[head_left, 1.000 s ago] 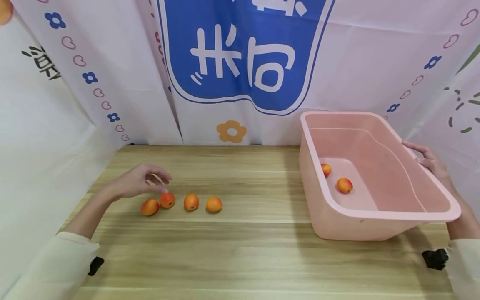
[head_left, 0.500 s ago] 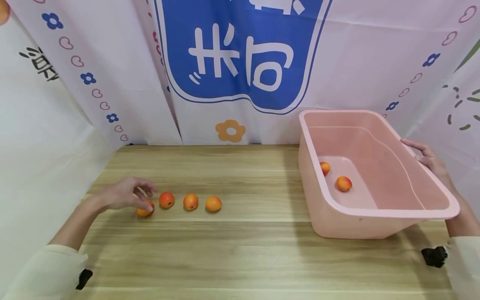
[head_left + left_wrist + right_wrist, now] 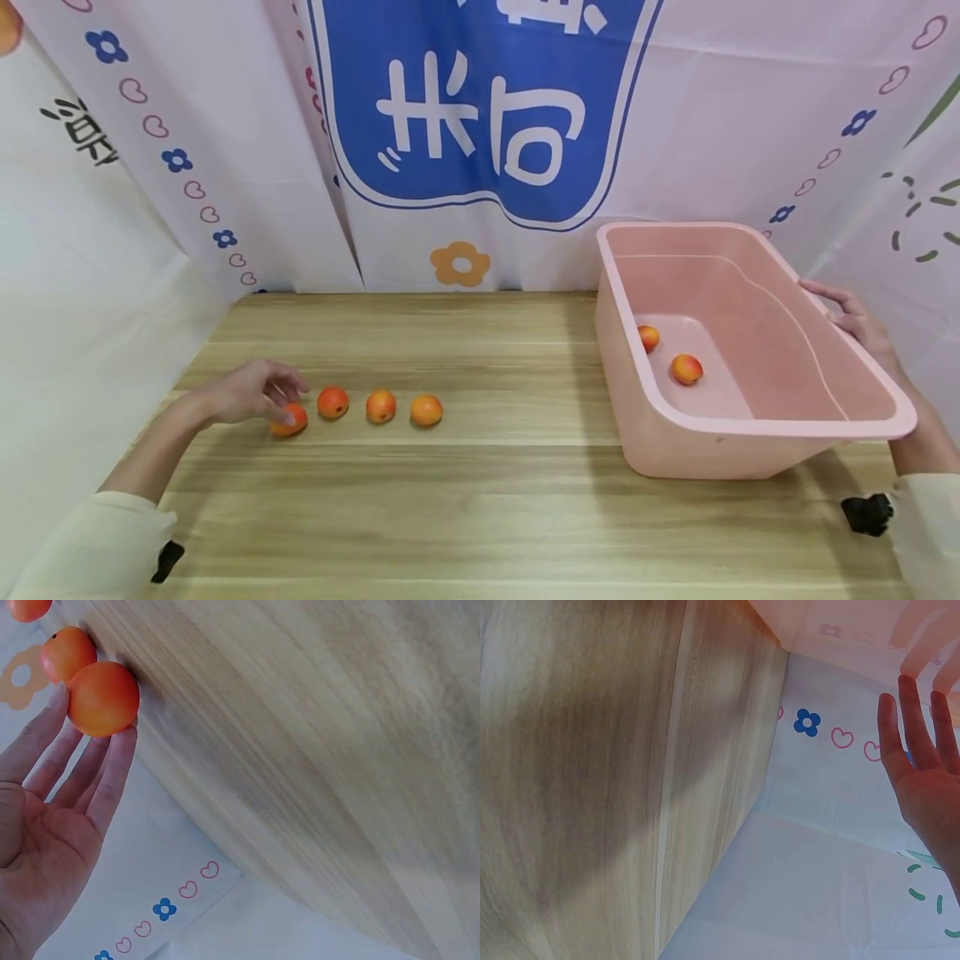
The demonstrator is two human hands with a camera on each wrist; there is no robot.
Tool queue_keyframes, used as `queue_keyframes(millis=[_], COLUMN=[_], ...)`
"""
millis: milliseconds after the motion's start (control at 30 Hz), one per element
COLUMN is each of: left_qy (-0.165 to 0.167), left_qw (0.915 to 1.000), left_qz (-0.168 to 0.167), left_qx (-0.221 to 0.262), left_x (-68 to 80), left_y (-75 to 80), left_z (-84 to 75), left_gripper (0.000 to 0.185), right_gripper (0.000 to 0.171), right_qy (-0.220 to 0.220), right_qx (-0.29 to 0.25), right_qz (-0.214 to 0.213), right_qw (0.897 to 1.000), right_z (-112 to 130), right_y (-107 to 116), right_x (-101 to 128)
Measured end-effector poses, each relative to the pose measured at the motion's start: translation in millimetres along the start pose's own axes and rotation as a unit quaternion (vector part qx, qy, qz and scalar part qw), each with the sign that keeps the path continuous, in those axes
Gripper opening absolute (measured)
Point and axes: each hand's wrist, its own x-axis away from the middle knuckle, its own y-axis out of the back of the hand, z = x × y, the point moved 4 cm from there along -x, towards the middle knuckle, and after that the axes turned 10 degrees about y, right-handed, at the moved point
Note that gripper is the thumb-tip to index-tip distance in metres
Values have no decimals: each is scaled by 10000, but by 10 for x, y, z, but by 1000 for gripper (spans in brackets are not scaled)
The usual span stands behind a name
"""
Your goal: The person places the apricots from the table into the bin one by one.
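Several small orange fruits lie in a row on the wooden table (image 3: 487, 500). My left hand (image 3: 279, 400) rests over the leftmost fruit (image 3: 291, 420); in the left wrist view the straight fingertips (image 3: 124, 742) touch that fruit (image 3: 103, 698), with a second fruit (image 3: 66, 651) just behind it. Two more fruits (image 3: 381, 406) (image 3: 426, 410) lie further right. A pink plastic tub (image 3: 750, 425) stands tilted at the right, with two fruits (image 3: 648, 338) (image 3: 686, 369) inside. My right hand (image 3: 855, 321) lies on its right rim, its fingers (image 3: 922, 750) straight beside the tub wall (image 3: 840, 622).
A printed cloth backdrop (image 3: 480, 125) hangs close behind the table and wraps round both sides. A wide strip of bare wood lies between the row of fruits and the tub, and along the front edge.
My left hand has moved left from the second fruit and come down onto the leftmost one, which has shifted slightly left. The right hand and tub have stayed put.
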Motion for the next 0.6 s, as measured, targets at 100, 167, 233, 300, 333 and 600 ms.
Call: queue_keyframes(millis=[100, 167, 233, 300, 333, 600], left_qy=[11, 29, 5, -28, -21, -152], left_qw=[10000, 10000, 9998, 9993, 9988, 9943], left_qz=[-15, -43, -124, -260, -355, -988], left_qx=[-15, -72, -163, -268, -326, -361], left_x=[-6, -8, -7, -4, -3, -47], left_y=[9, 21, 46, 76, 93, 180], left_z=[-4, -13, -33, -64, -82, -269], left_gripper=[47, 45, 42, 38, 36, 29], right_gripper=[68, 67, 67, 67, 67, 69], right_qy=[-82, -152, -181, -199, -227, -113], right_qx=[-184, -329, -384, -450, -506, -467], right_qz=[-46, -73, -101, -110, -143, 8], right_qw=[9998, 9993, 9990, 9987, 9984, 9988], right_z=[2, 0, 0, -3, -5, -2], right_y=[3, 3, 1, -2, 0, 11], right_x=[-12, -17, -18, -19, -21, -27])
